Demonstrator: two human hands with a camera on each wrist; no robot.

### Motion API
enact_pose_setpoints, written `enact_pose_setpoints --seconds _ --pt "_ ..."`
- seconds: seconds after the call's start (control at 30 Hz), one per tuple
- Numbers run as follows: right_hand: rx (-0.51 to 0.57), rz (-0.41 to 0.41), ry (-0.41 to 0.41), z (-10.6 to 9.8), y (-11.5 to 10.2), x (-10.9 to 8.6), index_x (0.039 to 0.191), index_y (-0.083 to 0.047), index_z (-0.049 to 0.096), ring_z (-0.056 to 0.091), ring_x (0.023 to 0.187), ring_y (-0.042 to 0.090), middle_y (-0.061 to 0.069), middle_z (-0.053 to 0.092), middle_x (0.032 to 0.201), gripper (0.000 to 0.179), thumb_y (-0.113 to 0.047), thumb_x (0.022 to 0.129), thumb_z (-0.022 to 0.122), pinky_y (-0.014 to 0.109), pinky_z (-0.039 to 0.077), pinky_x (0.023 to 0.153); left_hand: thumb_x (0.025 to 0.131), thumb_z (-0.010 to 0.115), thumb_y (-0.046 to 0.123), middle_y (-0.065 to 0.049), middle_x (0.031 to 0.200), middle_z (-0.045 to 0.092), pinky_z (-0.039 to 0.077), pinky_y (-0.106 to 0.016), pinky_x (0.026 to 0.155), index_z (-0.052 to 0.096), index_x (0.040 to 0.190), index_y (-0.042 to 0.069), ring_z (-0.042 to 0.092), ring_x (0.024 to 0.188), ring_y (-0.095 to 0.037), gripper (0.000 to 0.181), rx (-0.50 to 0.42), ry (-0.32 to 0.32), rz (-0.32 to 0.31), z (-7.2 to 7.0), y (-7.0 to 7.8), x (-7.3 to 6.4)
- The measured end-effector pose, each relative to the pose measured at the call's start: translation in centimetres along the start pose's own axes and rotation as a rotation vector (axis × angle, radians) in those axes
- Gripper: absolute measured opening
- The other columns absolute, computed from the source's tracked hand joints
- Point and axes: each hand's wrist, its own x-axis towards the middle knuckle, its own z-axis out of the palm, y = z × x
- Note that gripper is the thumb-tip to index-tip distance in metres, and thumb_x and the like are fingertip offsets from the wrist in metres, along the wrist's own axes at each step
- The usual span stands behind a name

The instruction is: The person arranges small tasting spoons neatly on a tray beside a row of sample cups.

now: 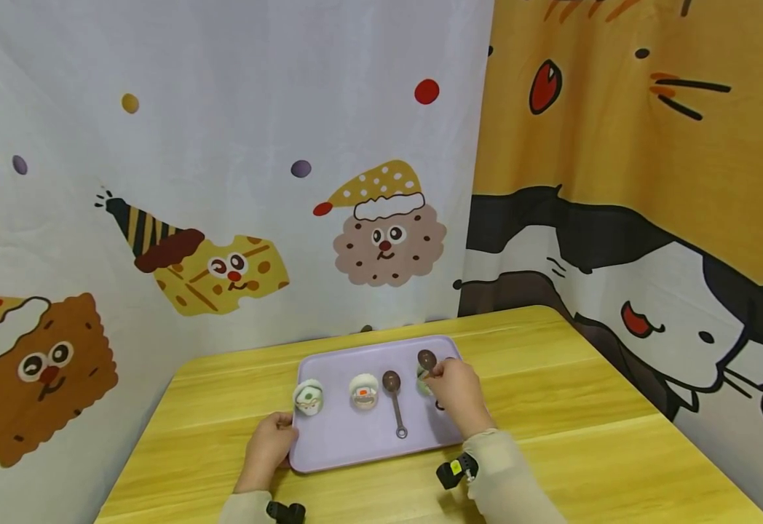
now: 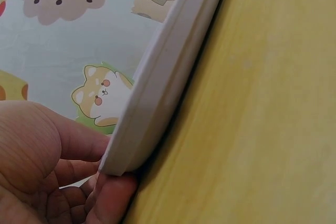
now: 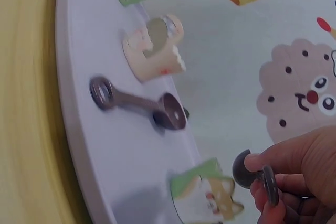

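My right hand [image 1: 461,397] pinches a small dark brown spoon [image 3: 242,169], its round bowl [image 1: 427,358] showing past the fingers over the right part of a lilac tray [image 1: 349,447]. Just beyond that hand stands a green-and-white animal cup [image 3: 205,198], partly hidden in the head view. Meanwhile my left hand [image 1: 267,444] grips the tray's left edge between thumb and fingers, as the left wrist view shows. A second brown spoon [image 1: 392,384] lies on the tray beside a cream cup [image 1: 364,391]. Near the left edge sits another green-and-white cup [image 1: 309,397].
The tray rests on a yellow wood-grain table [image 1: 224,393]. Behind it hangs a white curtain [image 1: 237,131] with cartoon snacks, and a yellow cat-print curtain [image 1: 591,145] is at the right. A black wrist camera [image 1: 455,471] is strapped to the right wrist.
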Motion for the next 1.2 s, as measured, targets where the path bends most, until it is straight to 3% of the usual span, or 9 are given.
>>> enact_pose_setpoints --seconds 0.2,0.37,0.67,0.97,1.2 --pt "-0.017 -0.09 0.021 1.4 -1.6 -0.5 0.075 -0.009 0.072 0.06 0.063 0.016 0.001 0.069 0.072 0.009 -0.011 0.08 0.079 0.035 0.054 0.062 0.088 0.061 0.008 -0.022 0.105 0.066 0.057 -0.036 0.05 0.061 0.122 -0.009 0.065 0.08 -0.028 0.038 0.002 -0.002 -0.003 0.0 0.2 0.0" --pt "0.01 -0.132 0.032 2.7 -3.0 -0.8 0.075 -0.006 0.071 0.06 0.063 0.016 0.002 0.068 0.07 0.01 -0.008 0.076 0.081 0.034 0.054 0.06 0.09 0.061 0.008 -0.022 0.104 0.066 0.058 -0.037 0.052 0.06 0.122 -0.009 0.065 0.078 -0.027 0.037 -0.011 -0.012 -0.013 0.0 0.3 -0.1" --pt "0.081 -0.143 -0.043 5.3 -5.6 -1.9 0.079 -0.003 0.074 0.061 0.062 0.014 0.004 0.069 0.073 0.011 -0.007 0.076 0.084 0.031 0.054 0.057 0.088 0.063 0.008 -0.02 0.1 0.065 0.057 -0.037 0.051 0.062 0.121 -0.008 0.064 0.078 -0.027 0.036 -0.003 -0.015 -0.024 0.0 0.0 -0.2" --pt "0.085 -0.209 -0.047 6.5 -8.4 -2.4 0.073 -0.007 0.071 0.061 0.064 0.015 -0.002 0.066 0.068 0.015 -0.011 0.077 0.085 0.03 0.053 0.059 0.089 0.062 0.008 -0.021 0.101 0.064 0.057 -0.037 0.051 0.061 0.121 -0.009 0.064 0.078 -0.028 0.036 -0.005 -0.013 -0.013 0.0 0.1 -0.1" --pt "0.039 -0.286 -0.043 7.5 -10.2 -2.9 0.06 -0.014 0.063 0.051 0.057 0.012 -0.007 0.055 0.056 0.023 -0.006 0.076 0.078 0.027 0.046 0.056 0.09 0.062 0.008 -0.021 0.102 0.065 0.057 -0.037 0.051 0.061 0.121 -0.008 0.065 0.076 -0.027 0.035 -0.013 -0.015 -0.014 0.0 0.1 -0.1"
